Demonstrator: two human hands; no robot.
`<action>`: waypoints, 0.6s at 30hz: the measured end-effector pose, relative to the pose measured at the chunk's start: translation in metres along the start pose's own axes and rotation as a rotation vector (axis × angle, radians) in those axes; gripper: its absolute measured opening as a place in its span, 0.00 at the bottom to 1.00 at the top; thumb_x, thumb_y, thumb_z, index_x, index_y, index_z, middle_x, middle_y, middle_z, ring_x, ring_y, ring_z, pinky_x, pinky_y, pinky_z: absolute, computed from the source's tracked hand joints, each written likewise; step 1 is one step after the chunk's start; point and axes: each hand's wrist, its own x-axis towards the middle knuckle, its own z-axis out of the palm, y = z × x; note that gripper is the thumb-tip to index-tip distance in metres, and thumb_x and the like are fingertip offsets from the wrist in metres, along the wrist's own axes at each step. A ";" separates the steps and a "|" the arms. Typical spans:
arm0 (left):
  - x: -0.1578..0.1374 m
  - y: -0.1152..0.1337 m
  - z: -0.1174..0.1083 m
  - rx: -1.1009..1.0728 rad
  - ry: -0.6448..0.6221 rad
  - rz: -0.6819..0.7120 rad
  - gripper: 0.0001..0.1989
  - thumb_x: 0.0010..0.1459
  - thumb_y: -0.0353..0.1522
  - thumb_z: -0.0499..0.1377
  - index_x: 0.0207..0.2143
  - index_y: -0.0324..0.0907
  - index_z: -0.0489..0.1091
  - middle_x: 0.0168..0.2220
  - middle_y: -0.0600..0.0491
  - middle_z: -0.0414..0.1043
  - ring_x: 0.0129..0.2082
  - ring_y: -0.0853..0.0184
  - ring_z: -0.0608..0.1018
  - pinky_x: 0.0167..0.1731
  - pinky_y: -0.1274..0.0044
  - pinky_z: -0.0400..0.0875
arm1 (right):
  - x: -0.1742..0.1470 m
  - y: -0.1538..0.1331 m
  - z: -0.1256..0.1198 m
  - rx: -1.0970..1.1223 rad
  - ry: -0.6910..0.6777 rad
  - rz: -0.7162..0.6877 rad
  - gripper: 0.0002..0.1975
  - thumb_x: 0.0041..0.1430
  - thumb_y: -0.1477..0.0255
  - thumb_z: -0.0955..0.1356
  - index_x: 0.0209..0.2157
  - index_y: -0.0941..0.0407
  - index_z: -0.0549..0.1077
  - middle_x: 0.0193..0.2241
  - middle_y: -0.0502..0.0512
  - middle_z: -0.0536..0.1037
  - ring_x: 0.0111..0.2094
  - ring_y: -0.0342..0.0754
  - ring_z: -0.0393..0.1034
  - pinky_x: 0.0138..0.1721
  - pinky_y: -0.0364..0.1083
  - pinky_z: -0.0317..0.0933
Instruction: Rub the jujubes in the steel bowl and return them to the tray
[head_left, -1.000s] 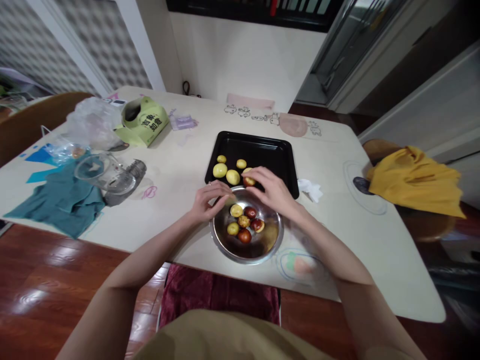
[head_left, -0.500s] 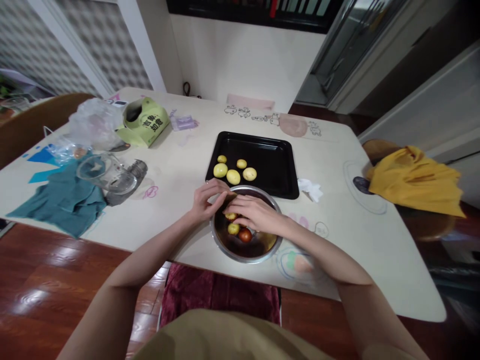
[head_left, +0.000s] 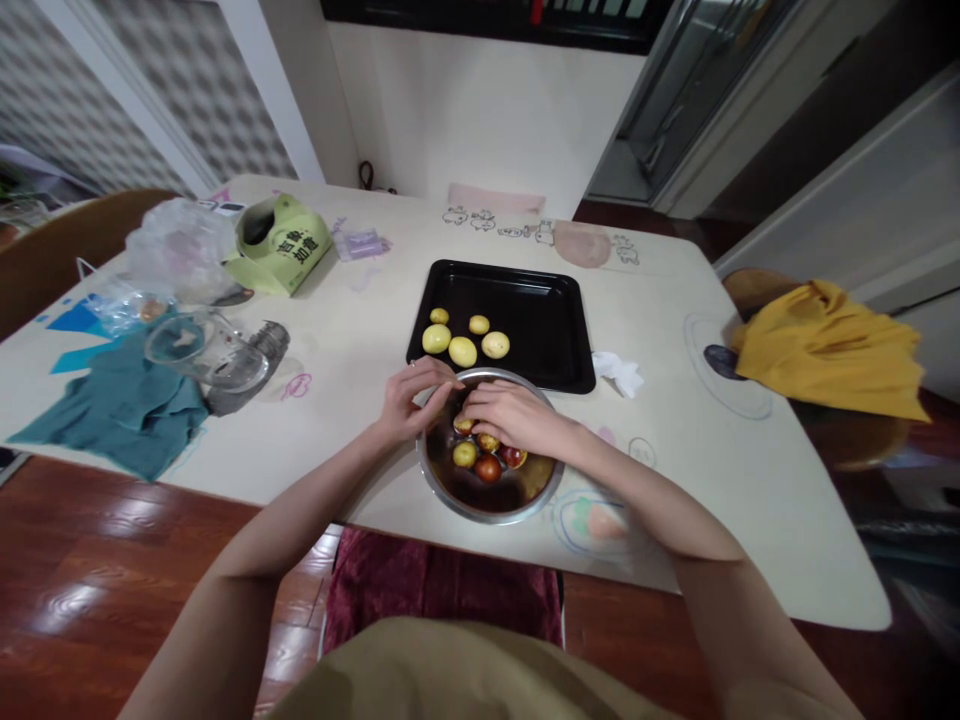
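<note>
My left hand (head_left: pixel 416 398) grips the left rim of a steel mixing bowl (head_left: pixel 495 517), its thumb over the inner side. Inside the bowl lie several small round fruits or vegetables, among them a yellow one (head_left: pixel 464 455), a glossy red-brown one (head_left: pixel 488 468) and a dark red one with a yellow patch (head_left: pixel 513 457). My right hand (head_left: pixel 514 415) reaches over the right rim with fingers stretched out above the pieces at the back; its fingertips partly cover them. Behind the bowl, a black baking tray (head_left: pixel 536 335) carries several yellow pieces that look like small potatoes (head_left: pixel 463 351).
A white crumpled tissue (head_left: pixel 618 373) lies right of the tray. On the left are a clear pitcher (head_left: pixel 217 350) on its side, a teal cloth (head_left: pixel 124 410), a green carton (head_left: pixel 285 245) and a plastic bag (head_left: pixel 180 250). A yellow cloth (head_left: pixel 832 345) hangs over a chair at right.
My right hand has shifted slightly up and back in the bowl, uncovering more of the pieces under it. My left hand stays on the rim. The whole view has shifted a little.
</note>
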 end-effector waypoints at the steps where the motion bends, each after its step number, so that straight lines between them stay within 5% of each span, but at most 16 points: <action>1: 0.000 0.000 0.000 -0.002 -0.002 0.000 0.09 0.71 0.27 0.58 0.41 0.41 0.79 0.36 0.48 0.80 0.39 0.63 0.82 0.43 0.69 0.76 | 0.000 0.000 0.001 0.002 0.001 0.002 0.08 0.71 0.73 0.69 0.46 0.54 0.82 0.44 0.57 0.84 0.49 0.53 0.75 0.53 0.52 0.64; 10: 0.000 -0.001 0.000 0.014 -0.008 -0.020 0.10 0.73 0.32 0.57 0.40 0.41 0.79 0.36 0.47 0.81 0.39 0.62 0.82 0.43 0.68 0.77 | -0.005 0.007 -0.018 -0.039 0.099 0.065 0.09 0.73 0.71 0.68 0.47 0.55 0.81 0.44 0.58 0.83 0.48 0.54 0.76 0.52 0.53 0.67; 18: 0.003 -0.003 -0.001 0.037 0.011 -0.083 0.13 0.74 0.35 0.57 0.39 0.41 0.80 0.36 0.47 0.82 0.39 0.62 0.82 0.44 0.67 0.77 | -0.019 0.016 -0.031 0.013 0.466 0.136 0.13 0.75 0.70 0.64 0.45 0.53 0.82 0.43 0.59 0.84 0.45 0.55 0.76 0.50 0.56 0.70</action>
